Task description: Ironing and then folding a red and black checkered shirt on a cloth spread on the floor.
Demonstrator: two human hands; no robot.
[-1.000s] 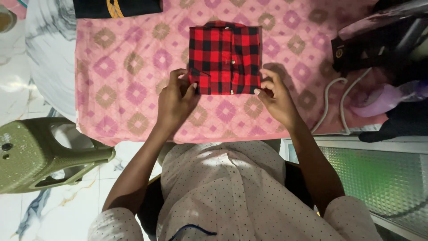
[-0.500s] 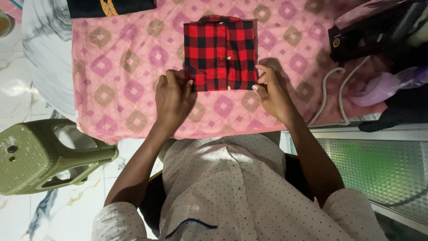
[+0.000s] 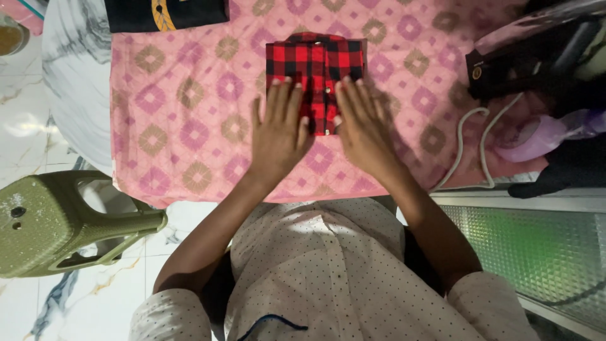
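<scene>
Folded red-and-black checked shirt (image 3: 315, 63) lies near the middle of the pink patterned cloth (image 3: 189, 113), collar end away from the person, its button strip running down the centre. Both hands lie flat on its near half. The left hand (image 3: 281, 129) rests palm down on the shirt's left side, fingers straight and slightly spread, gripping nothing — the thumb lies out over the cloth. The right hand (image 3: 360, 126) rests the same way on the right side, fingers extended and close together, tips partway up the checks. Between the two hands a narrow strip of the shirt with its buttons shows.

At the far edge of the cloth, to the left, lies a dark folded garment (image 3: 167, 12) with a yellow mark on it, only partly in view. A glass (image 3: 11, 35) with brownish liquid in it stands at the top left corner, beside the marble-patterned tabletop (image 3: 76, 82) that shows past the cloth's left edge. To the right, a dark iron-like appliance (image 3: 536, 57) sits on the cloth with a small round gold label on its near end, and a white cord (image 3: 470, 145) loops from it toward the edge. Just beyond it lies a pale purple plastic bottle (image 3: 543, 136). An olive-green plastic stool (image 3: 57, 221) lies tipped on the floor at the left.
</scene>
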